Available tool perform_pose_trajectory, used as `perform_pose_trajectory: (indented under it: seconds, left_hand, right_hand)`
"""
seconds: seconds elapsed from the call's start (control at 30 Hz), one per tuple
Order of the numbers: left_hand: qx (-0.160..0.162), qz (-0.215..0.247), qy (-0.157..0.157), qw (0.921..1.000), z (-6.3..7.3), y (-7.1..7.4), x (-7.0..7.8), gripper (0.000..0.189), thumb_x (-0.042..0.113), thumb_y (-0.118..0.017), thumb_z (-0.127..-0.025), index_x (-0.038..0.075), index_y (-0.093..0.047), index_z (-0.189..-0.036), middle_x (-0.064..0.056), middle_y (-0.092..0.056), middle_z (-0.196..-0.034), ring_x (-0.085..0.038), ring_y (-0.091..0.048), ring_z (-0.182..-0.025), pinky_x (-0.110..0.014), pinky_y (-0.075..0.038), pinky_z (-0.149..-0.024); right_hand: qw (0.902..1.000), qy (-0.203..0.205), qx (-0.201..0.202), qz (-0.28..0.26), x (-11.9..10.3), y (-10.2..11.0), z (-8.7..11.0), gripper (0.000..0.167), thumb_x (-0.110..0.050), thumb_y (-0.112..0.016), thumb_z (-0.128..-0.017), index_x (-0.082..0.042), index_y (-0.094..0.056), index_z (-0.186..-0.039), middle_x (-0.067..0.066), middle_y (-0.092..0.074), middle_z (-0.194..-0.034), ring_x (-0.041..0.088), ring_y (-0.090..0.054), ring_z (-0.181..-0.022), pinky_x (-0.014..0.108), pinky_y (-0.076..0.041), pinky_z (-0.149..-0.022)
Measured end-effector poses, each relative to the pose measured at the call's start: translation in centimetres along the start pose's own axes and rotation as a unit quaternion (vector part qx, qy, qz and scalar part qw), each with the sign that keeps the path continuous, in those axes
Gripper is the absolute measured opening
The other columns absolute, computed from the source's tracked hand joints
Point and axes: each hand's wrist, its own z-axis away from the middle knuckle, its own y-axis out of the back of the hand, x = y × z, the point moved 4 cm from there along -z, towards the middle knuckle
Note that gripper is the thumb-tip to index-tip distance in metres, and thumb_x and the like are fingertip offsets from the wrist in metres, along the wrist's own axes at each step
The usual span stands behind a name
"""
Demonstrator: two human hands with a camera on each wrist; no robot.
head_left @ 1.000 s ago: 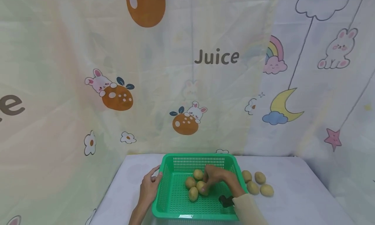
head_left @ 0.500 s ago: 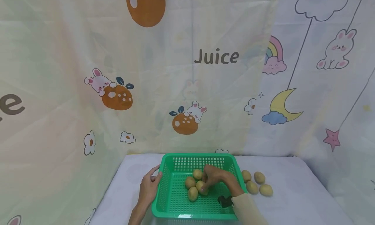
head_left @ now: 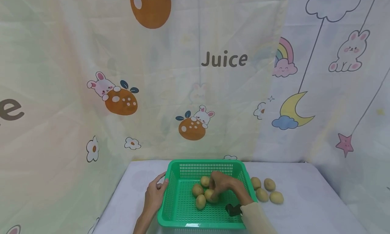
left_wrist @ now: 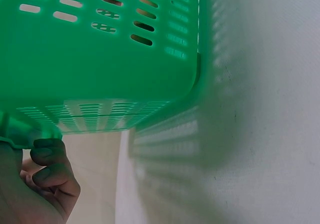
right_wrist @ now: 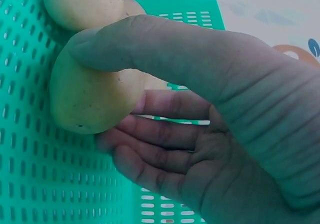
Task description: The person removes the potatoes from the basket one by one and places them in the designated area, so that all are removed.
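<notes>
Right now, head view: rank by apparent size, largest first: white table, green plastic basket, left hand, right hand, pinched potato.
White table
Green plastic basket
Left hand and right hand: look about alike, unranked
Pinched potato

Standing here, I find the light soft and even, a little muted, with a paler sheen down the curtain (head_left: 71, 27) at ten o'clock. At six, a white glare sits on the near rim of the green basket (head_left: 213, 225). From the left wrist, the basket casts a grey-green shadow — striped with light — over the white cloth (left_wrist: 285, 108) from one to six o'clock; the left hand (left_wrist: 42, 189) is dim at eight. The right-wrist view runs cool and greenish — washed out between one and two.
</notes>
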Motion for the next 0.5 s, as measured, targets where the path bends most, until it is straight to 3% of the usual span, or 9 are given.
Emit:
perform_pose_trajectory:
  seconds: [0.3,0.4,0.5]
  left_hand:
    - [-0.006,0.002,0.011,0.9999,-0.1,0.0,-0.1,0.047,0.028,-0.061,-0.113,0.009,-0.059,-0.156,0.001,-0.063,-0.059,-0.013,-0.056,-0.048,-0.027,-0.045,-0.047]
    - [-0.004,0.003,0.009,0.9999,-0.1,0.0,0.0,0.047,0.027,-0.062,-0.113,0.009,-0.059,-0.156,0.001,-0.062,-0.058,-0.013,-0.055,-0.048,-0.026,-0.044,-0.047]
    - [-0.003,-0.001,0.01,0.9999,-0.1,0.0,-0.1,0.046,0.027,-0.061,-0.113,0.009,-0.059,-0.156,0.002,-0.061,-0.058,-0.012,-0.055,-0.049,-0.026,-0.044,-0.048]
  right_hand:
    - [0.9989,0.03,0.025,-0.026,-0.5,0.6,0.3,0.03,0.003,-0.092,-0.067,-0.014,-0.067,-0.061,-0.014,-0.036,-0.053,0.005,-0.023,-0.051,0.024,-0.027,-0.045]
    - [0.9978,0.039,0.043,-0.031,-0.7,1.0,0.5,0.021,0.002,-0.093,-0.064,-0.011,-0.078,-0.072,-0.012,-0.052,-0.058,0.002,-0.036,-0.052,0.023,-0.036,-0.047]
    - [0.9957,0.052,0.063,-0.043,-0.8,1.6,0.8,0.027,0.001,-0.092,-0.063,-0.007,-0.083,-0.087,-0.007,-0.069,-0.071,0.003,-0.054,-0.061,0.024,-0.05,-0.055]
